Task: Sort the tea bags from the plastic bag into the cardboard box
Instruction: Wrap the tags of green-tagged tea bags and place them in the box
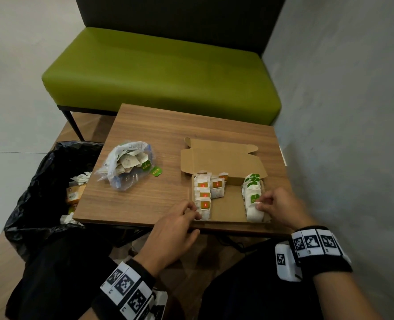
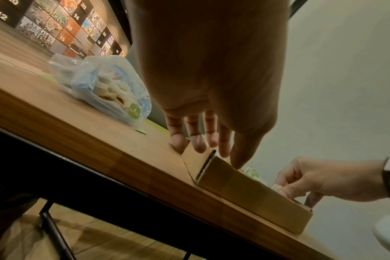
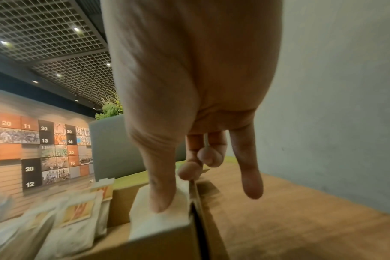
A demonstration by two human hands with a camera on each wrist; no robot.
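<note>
The box (image 1: 226,204) lies on the table (image 1: 159,125), toward its right near edge, lid flap folded back behind it. Inside the box, one row of tea bags (image 1: 204,195) stands along the left wall and another row (image 1: 252,195) along the right wall. Left of the box lies the plastic bag (image 1: 128,167), and beyond the table's left edge, further left of the box, stands a bin (image 1: 43,181); behind the box, past the table, is a bench (image 1: 161,75).

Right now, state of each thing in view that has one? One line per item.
cardboard box: lid open, flap folded back, on the table
orange-tag tea bags: stacked at the box's left side
green-tag tea bags: in a row at the box's right side
plastic bag: open, tea bags inside
left hand: fingers straight, touching the box's near-left corner
right hand: pinching the nearest green-tag bag
bin liner: open, litter inside
</note>
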